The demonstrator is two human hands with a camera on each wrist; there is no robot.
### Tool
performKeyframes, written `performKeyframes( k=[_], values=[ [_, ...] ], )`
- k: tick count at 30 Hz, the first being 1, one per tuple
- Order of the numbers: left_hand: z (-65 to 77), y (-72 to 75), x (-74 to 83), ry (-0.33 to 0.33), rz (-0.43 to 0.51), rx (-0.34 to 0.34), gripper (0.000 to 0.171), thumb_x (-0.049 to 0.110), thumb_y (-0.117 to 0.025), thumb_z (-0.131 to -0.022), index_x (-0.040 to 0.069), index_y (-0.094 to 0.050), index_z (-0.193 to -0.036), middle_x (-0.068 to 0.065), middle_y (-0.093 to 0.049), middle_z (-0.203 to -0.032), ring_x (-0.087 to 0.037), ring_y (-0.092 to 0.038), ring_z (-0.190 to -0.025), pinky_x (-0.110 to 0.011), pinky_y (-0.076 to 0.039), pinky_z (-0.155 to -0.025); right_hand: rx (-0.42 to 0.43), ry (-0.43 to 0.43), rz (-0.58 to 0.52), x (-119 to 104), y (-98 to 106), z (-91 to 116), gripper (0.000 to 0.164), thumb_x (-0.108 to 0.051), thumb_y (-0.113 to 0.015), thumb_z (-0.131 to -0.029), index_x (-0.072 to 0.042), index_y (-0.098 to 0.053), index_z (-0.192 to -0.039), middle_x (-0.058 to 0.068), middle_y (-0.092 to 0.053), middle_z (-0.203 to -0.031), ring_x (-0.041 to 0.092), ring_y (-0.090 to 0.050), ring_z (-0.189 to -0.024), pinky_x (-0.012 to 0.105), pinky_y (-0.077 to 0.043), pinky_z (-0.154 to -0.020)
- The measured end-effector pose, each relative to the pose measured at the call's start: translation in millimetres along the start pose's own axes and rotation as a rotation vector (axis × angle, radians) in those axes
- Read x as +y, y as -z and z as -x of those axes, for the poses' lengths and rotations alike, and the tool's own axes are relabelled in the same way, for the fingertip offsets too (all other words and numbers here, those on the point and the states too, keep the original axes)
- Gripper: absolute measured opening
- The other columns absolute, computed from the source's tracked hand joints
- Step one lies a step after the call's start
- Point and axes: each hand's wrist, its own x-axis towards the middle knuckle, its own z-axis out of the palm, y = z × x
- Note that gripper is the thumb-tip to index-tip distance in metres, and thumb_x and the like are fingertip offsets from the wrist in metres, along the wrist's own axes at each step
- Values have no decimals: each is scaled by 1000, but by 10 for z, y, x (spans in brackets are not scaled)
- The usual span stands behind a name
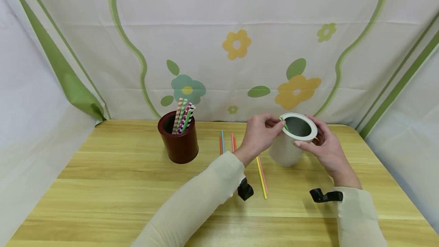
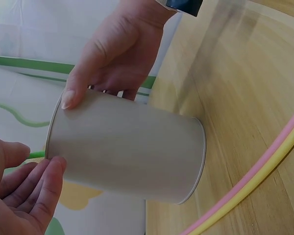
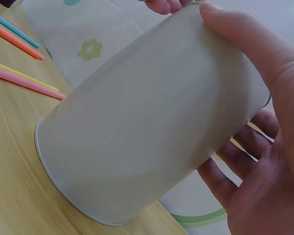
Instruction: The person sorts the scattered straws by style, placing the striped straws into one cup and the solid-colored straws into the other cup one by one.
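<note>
A white canister (image 1: 282, 153) stands upright on the table at the right, its wide rim uppermost and its grey inside showing. My left hand (image 1: 260, 134) pinches a short visible length of green straw (image 1: 286, 125) at the left side of the rim, its tip pointing into the opening. In the left wrist view, a bit of the green straw (image 2: 36, 154) shows between those fingers and the rim. My right hand (image 1: 328, 151) grips the canister from the right, thumb on the near side near the top and fingers behind it.
Left of centre stands a dark red cup (image 1: 180, 148) with several patterned straws (image 1: 184, 117). Between the two containers lie plain straws, among them a blue straw (image 1: 222, 140) and a yellow straw (image 1: 261, 178), partly hidden by the left forearm. A patterned curtain (image 1: 205, 48) hangs behind the table.
</note>
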Motion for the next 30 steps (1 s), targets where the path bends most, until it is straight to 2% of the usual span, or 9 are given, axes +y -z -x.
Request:
performKeyframes(
  k=[6, 12, 18, 25, 30],
  values=[
    [10, 8, -14, 7, -14, 1, 14, 14, -76, -101, 1, -80, -104, -9, -79, -88, -10, -73, -71, -15, -58, -67, -2, -3, -2, 4, -17, -1, 87, 7, -79, -93, -16, -38, -167, -15, -54, -148, -2, -53, -129, 9, -46, -98],
    [22, 12, -26, 22, 4, -12, 14, 14, -77, -101, 1, -79, -102, -10, -79, -88, -19, -78, -76, -16, -59, -65, -2, -4, -8, 23, -15, 11, 87, 6, -79, -93, -16, -37, -167, -15, -52, -151, -3, -52, -131, 9, -46, -99],
    [43, 44, -31, 52, 34, -17, 11, 15, -77, -100, 4, -80, -102, -6, -78, -87, -18, -78, -77, -18, -61, -67, 2, -5, -13, 36, -10, 15, 88, 6, -79, -93, -16, -37, -167, -15, -52, -152, -2, -52, -132, 9, -46, -99],
    [72, 195, -109, 84, 12, -7, 12, 17, -78, -99, 6, -79, -103, -6, -77, -89, -24, -79, -82, -21, -61, -67, 7, -5, -17, 30, -6, 8, 88, 7, -79, -92, -16, -38, -167, -14, -53, -150, -1, -52, -132, 9, -46, -100],
    [143, 353, -235, 156, 22, 30, 17, 21, -81, -98, 6, -78, -105, -7, -77, -93, -25, -81, -84, -28, -65, -72, 5, 4, -12, 18, -16, -1, 88, 8, -79, -92, -15, -39, -166, -14, -54, -149, 0, -53, -131, 10, -46, -100]
  ],
)
